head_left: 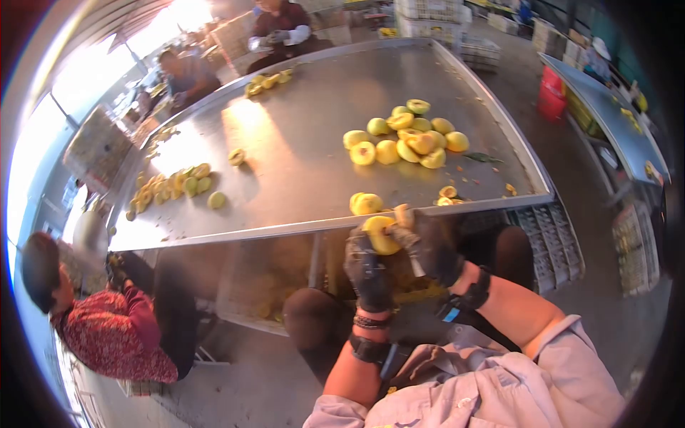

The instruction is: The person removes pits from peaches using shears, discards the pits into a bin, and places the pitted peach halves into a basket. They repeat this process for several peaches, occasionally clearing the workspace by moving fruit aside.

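My left hand (367, 269), in a dark glove, is closed round a yellow peach (382, 235) just beyond the table's near edge. Against the peach's right side, my gloved right hand (434, 246) has its fingers curled. A pale tip shows above that hand and a light, flat piece below it; what it grips is blurred. Right behind the peach, more yellow peaches (366, 204) sit at the table edge. Farther back lies a pile of peaches (407, 135), some cut, with brownish hollows showing. Small scraps (448, 194) lie to the right.
The metal table (307, 143) has a raised rim. Other peaches (171, 184) lie at its left. One person (107, 321) sits at left, and others sit at the far side. Crates (546, 246) stand under the right corner. Another table (614, 121) is farther right.
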Available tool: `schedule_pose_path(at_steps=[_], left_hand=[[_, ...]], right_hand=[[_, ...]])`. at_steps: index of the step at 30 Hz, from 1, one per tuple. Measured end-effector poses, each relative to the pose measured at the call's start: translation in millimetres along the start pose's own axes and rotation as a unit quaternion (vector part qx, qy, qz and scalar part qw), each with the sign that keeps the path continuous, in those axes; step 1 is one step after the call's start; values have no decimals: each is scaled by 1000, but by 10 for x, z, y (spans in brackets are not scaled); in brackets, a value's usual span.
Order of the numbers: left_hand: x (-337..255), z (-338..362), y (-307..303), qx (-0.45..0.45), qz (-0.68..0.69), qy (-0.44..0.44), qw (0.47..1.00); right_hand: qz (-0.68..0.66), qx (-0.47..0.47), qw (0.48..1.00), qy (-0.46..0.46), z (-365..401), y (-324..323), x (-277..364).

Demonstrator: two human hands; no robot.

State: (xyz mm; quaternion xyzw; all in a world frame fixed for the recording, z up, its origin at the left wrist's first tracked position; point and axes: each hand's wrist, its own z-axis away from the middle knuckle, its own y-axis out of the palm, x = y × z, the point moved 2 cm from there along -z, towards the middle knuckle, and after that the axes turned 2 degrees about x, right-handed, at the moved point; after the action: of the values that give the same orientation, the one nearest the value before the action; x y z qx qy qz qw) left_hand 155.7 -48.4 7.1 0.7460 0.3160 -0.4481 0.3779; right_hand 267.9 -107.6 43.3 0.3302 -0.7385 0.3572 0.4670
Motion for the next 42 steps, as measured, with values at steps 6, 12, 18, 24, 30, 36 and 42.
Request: schedule_pose_path(at_steps=[6, 12, 18, 24, 30, 36, 42], left_hand=[[-100, -25, -8, -13, 40, -81, 996], [94, -30, -185, 11, -163, 19, 986], [-61, 29, -55, -15, -355, 165, 920], [94, -12, -62, -26, -81, -4, 996], [101, 32, -84, -40, -408, 214, 887], [222, -14, -91, -7, -87, -59, 994], [-35, -81, 2, 120, -232, 203, 944]], right_hand=[[-36, 18, 998, 43, 241, 214, -78], [252, 87, 962, -56, 229, -5, 2], [370, 142, 915, -73, 225, -41, -2], [419, 186, 884, -88, 194, -66, -31], [435, 264, 856, -95, 157, -111, 18], [374, 265, 888, -39, 50, -175, 63], [-9, 66, 998, 13, -25, -188, -130]])
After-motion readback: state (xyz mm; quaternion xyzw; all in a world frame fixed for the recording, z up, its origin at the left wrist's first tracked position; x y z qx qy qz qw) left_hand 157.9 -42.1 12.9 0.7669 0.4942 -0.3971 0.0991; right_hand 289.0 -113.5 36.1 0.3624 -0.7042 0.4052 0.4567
